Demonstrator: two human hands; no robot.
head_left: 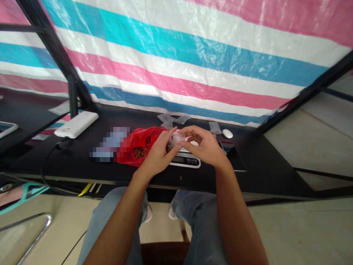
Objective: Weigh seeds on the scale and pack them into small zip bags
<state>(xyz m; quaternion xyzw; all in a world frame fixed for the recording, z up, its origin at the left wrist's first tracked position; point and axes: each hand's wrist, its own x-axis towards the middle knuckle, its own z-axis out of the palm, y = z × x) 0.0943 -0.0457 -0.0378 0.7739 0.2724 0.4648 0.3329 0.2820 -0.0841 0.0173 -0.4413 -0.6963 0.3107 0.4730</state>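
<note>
Both my hands meet over a white kitchen scale (185,161), which shows its display and buttons below them. Between my fingers is a small clear plastic bag (178,137) with a rounded, open-looking mouth; its lower part is hidden. My left hand (161,152) pinches its left side with the thumb and fingers. My right hand (202,145) curls round from the other side, thumb and fingertips on the plastic. Just left of the left hand lies an open red plastic bag (132,138) with small brown pieces (140,152) inside.
Several clear plastic bags (167,119) lie at the back of the black table (154,184), another (215,127) farther right. Nearby are a white mouse (227,133) and a dark phone (227,147). A white power bank (76,124) with a cable is at left. Striped sheeting (176,73) hangs behind.
</note>
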